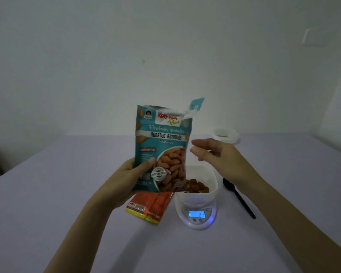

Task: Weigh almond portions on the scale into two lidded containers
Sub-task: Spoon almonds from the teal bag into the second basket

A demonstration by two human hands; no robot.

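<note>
My left hand (126, 180) holds a teal bag of roasted almonds (162, 146) upright by its lower part; the bag's top is torn open with a flap sticking up. My right hand (215, 154) hovers just right of the bag, fingers apart, holding nothing. Below them a white kitchen scale (197, 213) shows a lit blue display. A clear square container (205, 174) stands on the scale with several almonds (197, 187) in it. A second white round container (224, 134) sits at the far right of the table.
An orange and yellow snack packet (150, 207) lies flat left of the scale. A black spoon (238, 196) lies right of the scale. The table (67, 194) has a pale lilac cover and meets a plain wall behind.
</note>
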